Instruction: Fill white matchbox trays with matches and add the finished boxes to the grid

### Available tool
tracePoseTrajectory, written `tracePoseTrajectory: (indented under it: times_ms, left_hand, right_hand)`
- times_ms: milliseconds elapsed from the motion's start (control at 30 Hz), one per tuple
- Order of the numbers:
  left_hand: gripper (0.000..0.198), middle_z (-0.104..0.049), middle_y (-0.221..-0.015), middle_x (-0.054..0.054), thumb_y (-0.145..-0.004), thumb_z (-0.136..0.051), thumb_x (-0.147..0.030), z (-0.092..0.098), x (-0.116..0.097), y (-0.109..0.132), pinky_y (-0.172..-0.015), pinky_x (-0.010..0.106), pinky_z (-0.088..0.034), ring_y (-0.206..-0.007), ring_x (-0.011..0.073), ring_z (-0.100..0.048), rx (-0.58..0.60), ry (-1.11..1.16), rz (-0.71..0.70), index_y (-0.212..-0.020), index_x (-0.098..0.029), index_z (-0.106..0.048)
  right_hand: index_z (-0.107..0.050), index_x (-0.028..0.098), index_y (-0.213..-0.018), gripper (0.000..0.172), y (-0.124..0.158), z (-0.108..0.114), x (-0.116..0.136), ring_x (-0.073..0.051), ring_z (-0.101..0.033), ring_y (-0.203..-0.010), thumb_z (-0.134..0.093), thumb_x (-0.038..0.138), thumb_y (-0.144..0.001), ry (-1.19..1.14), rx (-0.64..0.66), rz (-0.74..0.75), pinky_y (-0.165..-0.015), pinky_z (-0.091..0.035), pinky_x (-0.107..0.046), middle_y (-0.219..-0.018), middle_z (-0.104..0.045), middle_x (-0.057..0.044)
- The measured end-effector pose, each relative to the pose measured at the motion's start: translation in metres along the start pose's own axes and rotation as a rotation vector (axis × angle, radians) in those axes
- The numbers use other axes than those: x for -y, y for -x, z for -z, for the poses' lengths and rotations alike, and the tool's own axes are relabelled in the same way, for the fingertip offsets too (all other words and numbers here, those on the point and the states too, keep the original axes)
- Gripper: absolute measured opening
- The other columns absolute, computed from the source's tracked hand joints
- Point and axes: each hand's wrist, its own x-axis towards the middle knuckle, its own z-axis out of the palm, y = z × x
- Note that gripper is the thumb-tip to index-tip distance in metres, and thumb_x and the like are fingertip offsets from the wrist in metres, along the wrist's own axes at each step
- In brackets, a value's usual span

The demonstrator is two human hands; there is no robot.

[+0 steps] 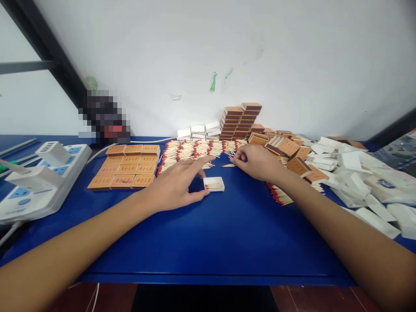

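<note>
A small white matchbox tray (214, 184) lies on the blue table with a few red-tipped matches inside. My left hand (177, 184) has its thumb and a finger at the tray's left end, gripping it, while the index finger stretches out above. To the right, my right hand (255, 161) is closed in a pinch at a few loose matches (228, 165) whose red heads point left; the fingertips partly hide them. Behind both hands runs a wide spread of matches (185, 151) in rough rows. Another heap of matches (282, 194) lies partly under my right forearm.
Rows of orange matchboxes (125, 169) stand left, beside a white power strip (61, 177) with plugs. Stacked matchboxes (240, 121) and white trays (198, 130) line the wall. Loose matchbox sleeves (289, 147) and a pile of white trays (354, 173) cover the right side.
</note>
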Motion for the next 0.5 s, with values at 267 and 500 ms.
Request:
tracePoseTrajectory:
  times_ms: [267, 500]
  left_hand:
    - [0.077, -0.076, -0.121, 0.005, -0.098, -0.071, -0.037, 0.0, 0.001, 0.0, -0.108, 0.046, -0.052, -0.126, 0.0286, -0.066, 0.0, 0.001, -0.004, -0.164, -0.029, -0.032]
    - [0.076, -0.076, -0.12, 0.005, -0.098, -0.07, -0.036, 0.0, 0.0, 0.0, -0.108, 0.046, -0.051, -0.126, 0.0285, -0.066, -0.002, 0.003, -0.003, -0.164, -0.029, -0.033]
  right_hand:
    - [-0.064, 0.021, -0.084, 0.019, -0.004, 0.008, -0.016, -0.021, -0.062, -0.078, -0.059, 0.032, -0.098, -0.09, 0.056, 0.146, -0.068, -0.042, -0.031, -0.088, -0.071, -0.009]
    - [-0.069, 0.022, -0.089, 0.018, -0.004, 0.009, -0.021, -0.022, -0.062, -0.079, -0.057, 0.031, -0.098, -0.115, 0.162, 0.209, -0.07, -0.043, -0.032, -0.089, -0.072, -0.007]
